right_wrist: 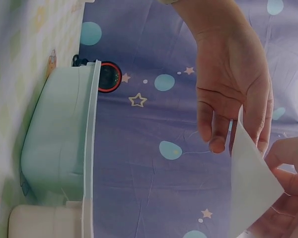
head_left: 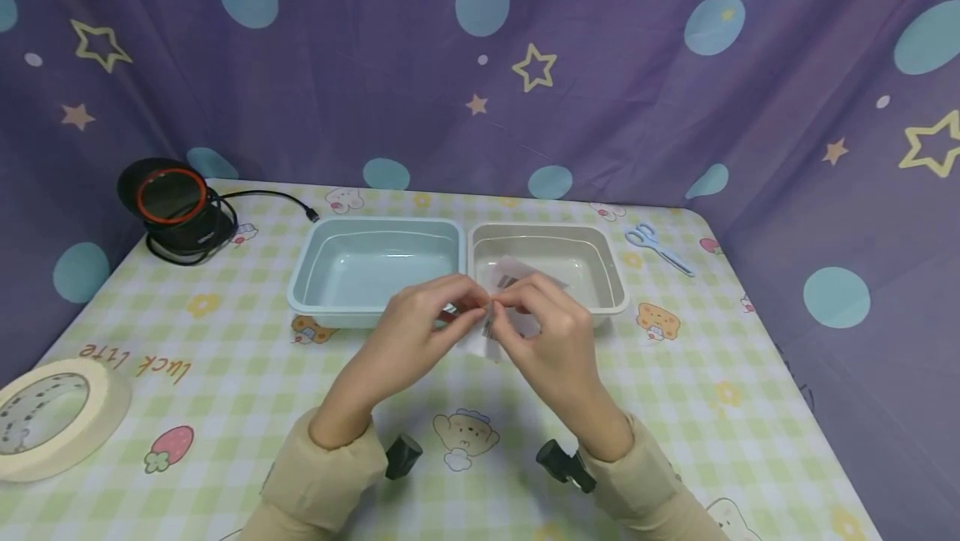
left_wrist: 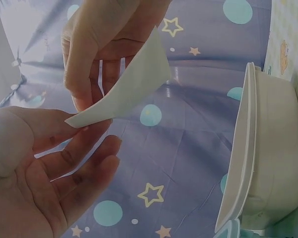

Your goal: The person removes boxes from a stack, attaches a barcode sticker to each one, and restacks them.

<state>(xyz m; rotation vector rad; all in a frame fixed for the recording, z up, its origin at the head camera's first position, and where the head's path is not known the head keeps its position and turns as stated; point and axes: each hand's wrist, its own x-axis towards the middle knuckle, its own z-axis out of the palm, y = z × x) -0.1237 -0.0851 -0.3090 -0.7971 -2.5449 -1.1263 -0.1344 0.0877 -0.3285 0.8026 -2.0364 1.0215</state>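
A thin white sheet (head_left: 477,344) with dark, bar-like printing is between both hands, over the front edge of the bins. The left hand (head_left: 416,333) pinches its edge between thumb and index finger; in the left wrist view its other fingers are spread loosely. From the opposite side, the right hand (head_left: 551,337) pinches the sheet, fingertips meeting the left ones. Seen in the left wrist view, the sheet (left_wrist: 134,84) curves upward, plain side showing. The right wrist view shows the same sheet (right_wrist: 251,186) bent to a point. A small reddish patch shows beside the left fingers.
Behind the hands stand a light-blue bin (head_left: 295,291) and a beige bin (head_left: 617,278), side by side. Blue scissors (head_left: 660,252) lie right of them. At left are a roll of masking tape (head_left: 108,408) and a black device (head_left: 180,234) with an orange ring and cable.
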